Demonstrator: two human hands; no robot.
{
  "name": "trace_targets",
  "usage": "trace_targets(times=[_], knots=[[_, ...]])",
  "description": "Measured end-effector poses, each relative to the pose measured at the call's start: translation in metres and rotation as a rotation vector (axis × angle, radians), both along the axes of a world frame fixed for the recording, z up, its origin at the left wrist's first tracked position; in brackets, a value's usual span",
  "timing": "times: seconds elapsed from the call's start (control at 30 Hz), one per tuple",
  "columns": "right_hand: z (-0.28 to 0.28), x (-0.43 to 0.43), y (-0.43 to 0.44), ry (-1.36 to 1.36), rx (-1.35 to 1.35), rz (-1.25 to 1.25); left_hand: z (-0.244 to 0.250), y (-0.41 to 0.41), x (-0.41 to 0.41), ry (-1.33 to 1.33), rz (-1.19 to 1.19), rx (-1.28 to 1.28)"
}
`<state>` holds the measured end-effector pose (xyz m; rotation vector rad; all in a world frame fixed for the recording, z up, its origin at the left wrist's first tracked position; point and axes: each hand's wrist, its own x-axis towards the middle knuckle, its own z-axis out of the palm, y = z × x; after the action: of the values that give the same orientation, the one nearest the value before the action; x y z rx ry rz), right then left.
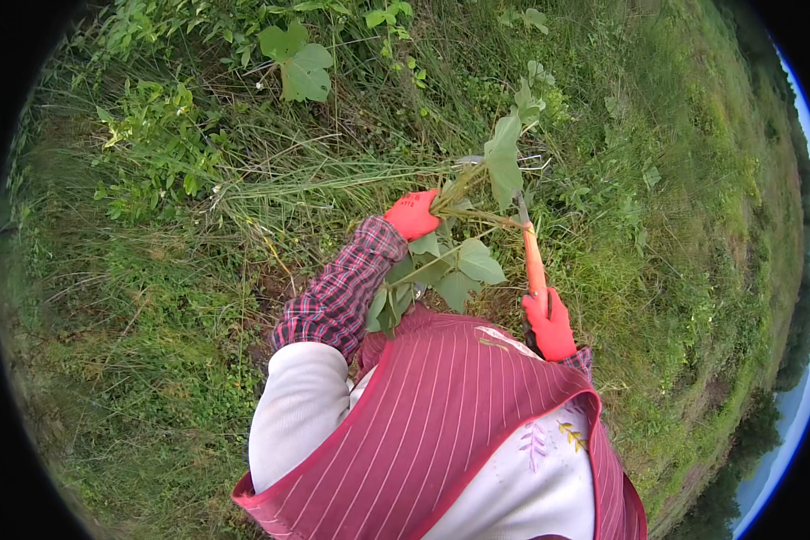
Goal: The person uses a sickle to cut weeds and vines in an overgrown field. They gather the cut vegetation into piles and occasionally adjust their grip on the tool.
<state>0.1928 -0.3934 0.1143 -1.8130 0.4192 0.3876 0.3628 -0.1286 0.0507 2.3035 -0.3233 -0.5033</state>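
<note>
My left hand (413,214), in a red work glove, is closed around a bunch of cut or pulled stems (462,192) with broad green leaves (503,162). More leaves of leafy vine (476,262) hang below it, in front of my apron. My right hand (550,325), also gloved in red, grips the orange handle of a sickle (534,260). Its metal shank runs up behind the leaves, and the blade is mostly hidden; a bit of curved metal shows to the left of the large leaf.
Tall grass (310,172) bends across the ground ahead. A leafy bush (162,145) grows at the left, and a broad-leaved plant (305,71) stands at the upper left. Low weeds (675,324) cover the slope at the right, with trees (759,432) beyond.
</note>
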Motion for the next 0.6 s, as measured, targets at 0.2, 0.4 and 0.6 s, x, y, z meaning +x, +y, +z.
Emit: trace_targets(times=[0.2,0.4,0.6], knots=[[0.01,0.022,-0.005,-0.218,0.844,-0.388,0.046,-0.035,0.052,-0.041,0.295,-0.57],[0.007,0.04,-0.028,-0.183,0.9,-0.535,0.14,0.022,0.154,-0.381,0.638,-1.141],[0.012,0.039,0.013,-0.025,0.741,-0.467,0.145,0.132,0.162,-0.567,1.108,-0.518]])
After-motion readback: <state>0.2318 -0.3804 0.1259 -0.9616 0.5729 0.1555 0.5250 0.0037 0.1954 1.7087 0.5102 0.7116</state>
